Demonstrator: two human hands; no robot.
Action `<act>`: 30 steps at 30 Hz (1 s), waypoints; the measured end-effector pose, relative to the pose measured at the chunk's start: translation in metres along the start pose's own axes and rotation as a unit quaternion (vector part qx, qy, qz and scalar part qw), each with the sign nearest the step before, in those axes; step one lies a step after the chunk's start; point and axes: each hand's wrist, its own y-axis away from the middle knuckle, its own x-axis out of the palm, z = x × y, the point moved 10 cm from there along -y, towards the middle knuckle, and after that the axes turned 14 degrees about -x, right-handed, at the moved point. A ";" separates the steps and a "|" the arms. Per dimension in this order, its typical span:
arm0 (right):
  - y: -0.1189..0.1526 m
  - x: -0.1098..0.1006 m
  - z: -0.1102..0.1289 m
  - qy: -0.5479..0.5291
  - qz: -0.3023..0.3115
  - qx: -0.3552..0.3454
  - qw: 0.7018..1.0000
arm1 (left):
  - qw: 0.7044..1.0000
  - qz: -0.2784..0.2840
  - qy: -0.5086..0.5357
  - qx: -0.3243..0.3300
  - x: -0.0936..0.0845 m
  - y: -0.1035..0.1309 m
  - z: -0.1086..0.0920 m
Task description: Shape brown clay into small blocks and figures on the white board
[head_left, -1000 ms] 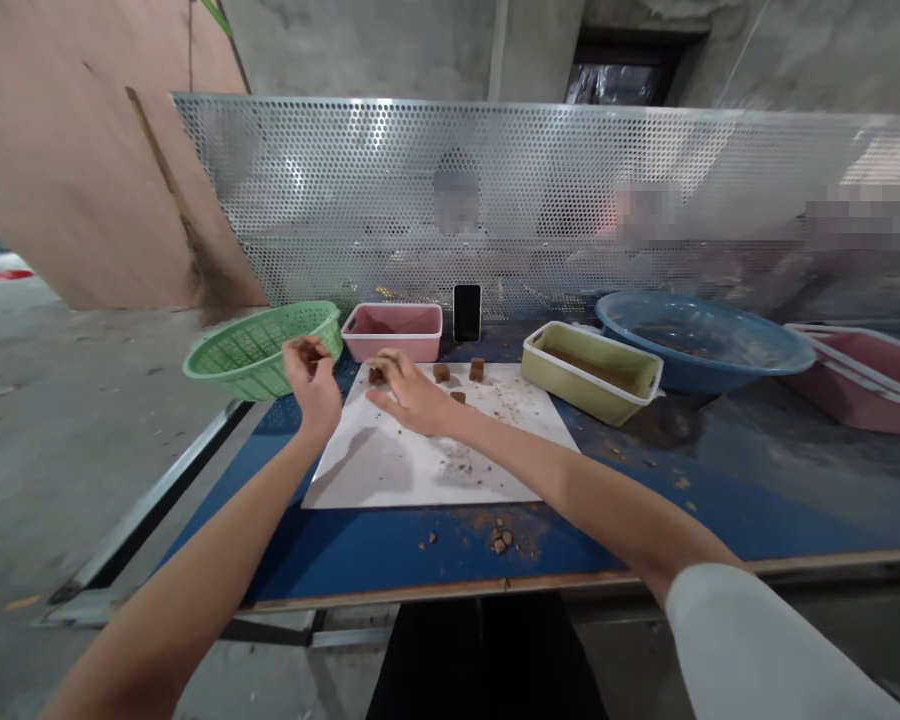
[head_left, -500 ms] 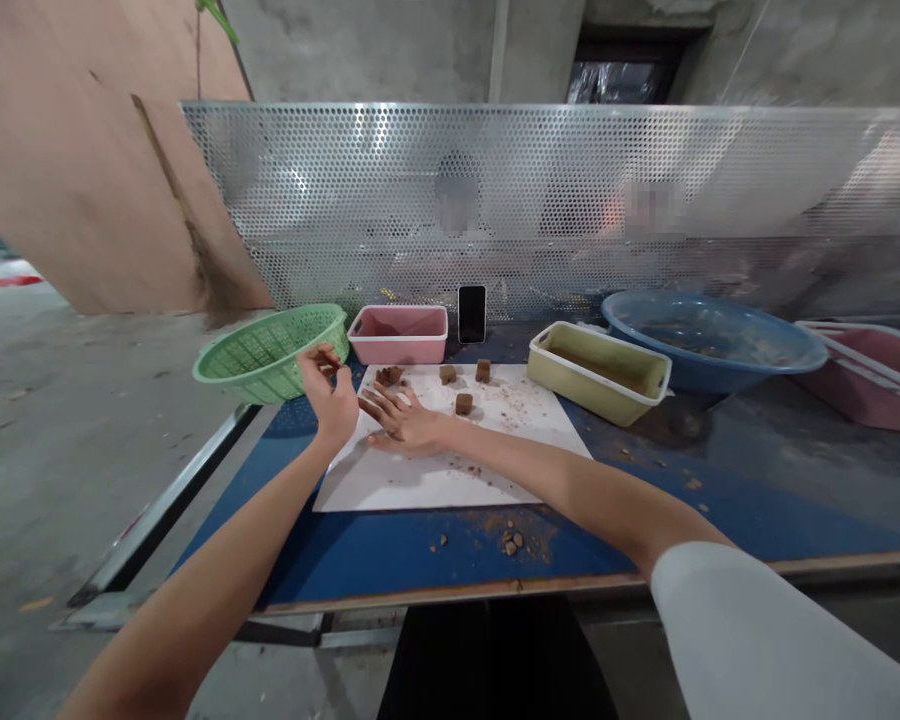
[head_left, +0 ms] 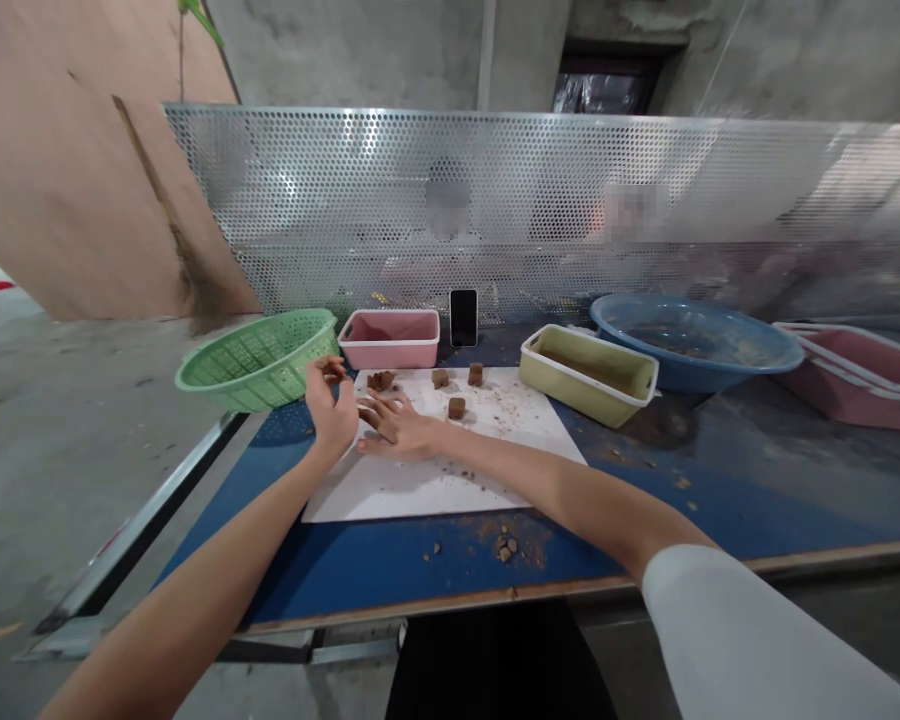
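On a white sheet (head_left: 420, 490) rest small brown clay-like blocks: one near the middle (head_left: 456, 408), another block (head_left: 440, 379) behind it and a third block (head_left: 475, 374) to its right. A rougher brown lump (head_left: 380, 380) lies at the sheet's back left. My right hand (head_left: 399, 428) is palm down over the sheet, fingers spread and dirty, holding nothing. Raised at the sheet's left edge, my left hand (head_left: 331, 408) has loosely curled, soiled fingers with the thumb apart. Nothing shows in it, though the inside of its fingers is partly hidden.
Behind the sheet stand a green basket (head_left: 259, 365), a pink bin (head_left: 390, 352) and a phone (head_left: 463, 318). To the right are an olive bin (head_left: 589, 385), a blue basin (head_left: 694, 350) and pink containers (head_left: 855, 375). Crumbs (head_left: 506, 545) lie near the blue table's (head_left: 330, 570) front edge.
The view has shifted slightly, so the scene sits a little further left. Both hands keep nearly the same place; the left fingers look slightly more curled. The blocks have not moved on the sheet.
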 end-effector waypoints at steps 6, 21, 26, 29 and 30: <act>0.017 -0.051 0.013 0.018 -0.149 -0.040 0.988 | 1.000 -0.004 0.007 0.005 -0.001 0.001 0.003; 0.094 -0.038 0.002 0.118 0.065 0.093 0.986 | 0.997 0.073 -0.013 0.018 0.017 0.013 -0.003; 0.098 -0.035 -0.006 0.114 0.013 0.117 0.986 | 0.994 0.105 -0.030 0.032 0.026 0.021 -0.010; 0.101 -0.040 -0.011 0.095 -0.039 0.123 0.987 | 0.988 0.141 -0.039 0.041 0.035 0.028 -0.014; 0.103 -0.041 -0.012 0.085 -0.055 0.125 0.987 | 0.985 0.158 -0.045 0.049 0.039 0.032 -0.017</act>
